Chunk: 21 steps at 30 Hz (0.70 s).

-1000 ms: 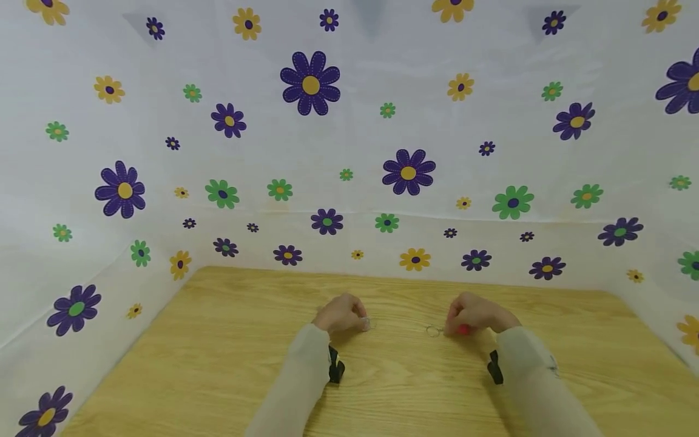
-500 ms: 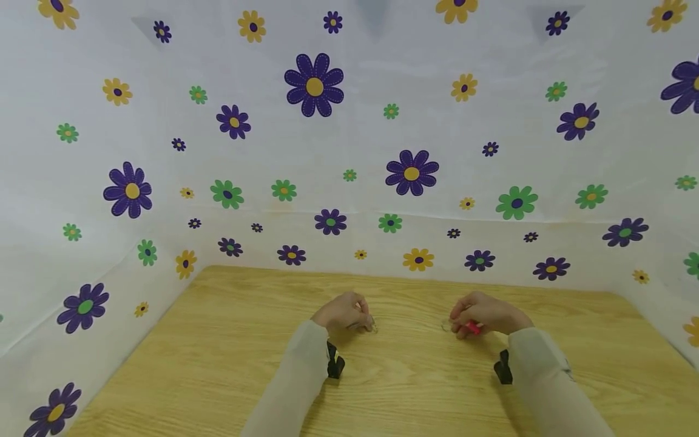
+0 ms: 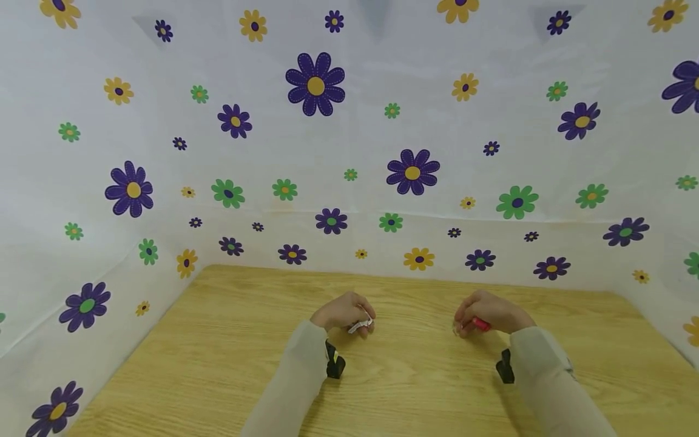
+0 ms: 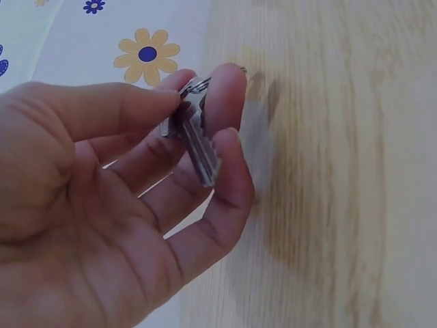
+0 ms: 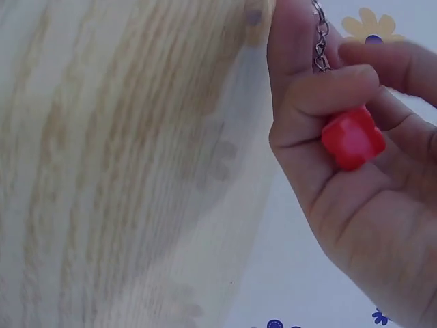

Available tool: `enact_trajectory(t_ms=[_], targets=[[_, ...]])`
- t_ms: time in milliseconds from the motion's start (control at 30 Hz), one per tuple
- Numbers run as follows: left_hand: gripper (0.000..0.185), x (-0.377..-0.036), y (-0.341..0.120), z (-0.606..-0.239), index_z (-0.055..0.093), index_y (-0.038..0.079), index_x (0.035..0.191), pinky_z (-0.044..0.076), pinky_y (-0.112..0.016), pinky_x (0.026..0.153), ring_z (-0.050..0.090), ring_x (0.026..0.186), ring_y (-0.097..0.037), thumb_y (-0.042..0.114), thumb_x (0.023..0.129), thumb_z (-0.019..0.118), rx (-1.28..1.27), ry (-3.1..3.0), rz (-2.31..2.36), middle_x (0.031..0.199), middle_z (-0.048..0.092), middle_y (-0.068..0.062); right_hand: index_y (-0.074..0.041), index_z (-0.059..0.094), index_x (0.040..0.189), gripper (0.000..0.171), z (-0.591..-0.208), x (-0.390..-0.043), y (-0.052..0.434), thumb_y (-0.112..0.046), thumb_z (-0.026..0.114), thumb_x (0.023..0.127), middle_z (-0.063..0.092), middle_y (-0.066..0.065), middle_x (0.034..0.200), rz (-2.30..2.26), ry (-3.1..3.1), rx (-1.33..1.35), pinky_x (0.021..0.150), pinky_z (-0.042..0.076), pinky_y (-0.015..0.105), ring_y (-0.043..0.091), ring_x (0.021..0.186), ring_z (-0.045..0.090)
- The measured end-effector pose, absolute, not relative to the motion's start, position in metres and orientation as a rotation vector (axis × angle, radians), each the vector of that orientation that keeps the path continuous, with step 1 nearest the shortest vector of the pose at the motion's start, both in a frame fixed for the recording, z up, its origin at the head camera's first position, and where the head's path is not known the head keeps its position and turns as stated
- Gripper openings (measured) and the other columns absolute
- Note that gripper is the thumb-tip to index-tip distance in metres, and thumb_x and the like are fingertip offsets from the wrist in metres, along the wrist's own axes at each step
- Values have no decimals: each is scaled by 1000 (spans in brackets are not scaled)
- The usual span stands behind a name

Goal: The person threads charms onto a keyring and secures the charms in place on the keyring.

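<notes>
In the head view my left hand (image 3: pixel 343 312) is over the table's left-centre, pinching a silver key (image 4: pixel 200 150) between thumb and index finger. The left wrist view shows the key's toothed blade pointing down across the fingers, with a small metal ring (image 4: pixel 198 86) at its head. To the right, my right hand (image 3: pixel 491 312) holds a keychain with a red, lobed charm (image 5: pixel 354 139). Its metal chain (image 5: pixel 320 49) runs up between the fingers in the right wrist view, and the charm sits against the palm below the bent fingers. The chain's far end is mostly hidden.
Both hands are over a light wood-grain table (image 3: pixel 404 376). A white cloth (image 3: pixel 360 133) printed with purple, green and yellow flowers rises behind it and along both sides. Black wrist mounts (image 3: pixel 335 362) sit below the cuffs.
The key has swung round in my left fingers, its blade now toward the palm. My right hand has shifted slightly right, and the keychain's ring, earlier showing out to the left, is drawn in by the fingers.
</notes>
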State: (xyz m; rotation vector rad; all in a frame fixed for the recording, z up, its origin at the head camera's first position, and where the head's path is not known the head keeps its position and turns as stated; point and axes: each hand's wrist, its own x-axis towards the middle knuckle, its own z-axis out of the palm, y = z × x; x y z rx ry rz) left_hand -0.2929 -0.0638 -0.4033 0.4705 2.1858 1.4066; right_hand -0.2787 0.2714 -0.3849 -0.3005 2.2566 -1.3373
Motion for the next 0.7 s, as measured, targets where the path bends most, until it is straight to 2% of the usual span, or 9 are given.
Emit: enact_trajectory(t_ms=[233,400,700], targets=[[7,-293,-64,-403,69,-8,101,41,-22,53,59,60,-11,-5,95,66,505,2262,1362,79,71,-9,10,68,96,10,-386,-275,267,4,66,89,70,10,85,-1260,2394,-243,68,54,27,18,72,63],[9,-291,-64,-402,70,-6,102,44,-22,59,64,67,-11,-6,94,68,518,2322,1334,83,73,-8,9,67,96,9,-384,-273,263,3,66,89,69,8,81,-1252,2433,-183,60,46,24,17,69,60],[8,-287,-60,-400,74,-5,99,43,-23,57,56,69,-11,-2,92,73,510,2390,1294,84,71,-6,9,69,93,7,-381,-270,263,2,66,93,71,9,76,-1260,2423,-131,53,41,20,12,59,55]])
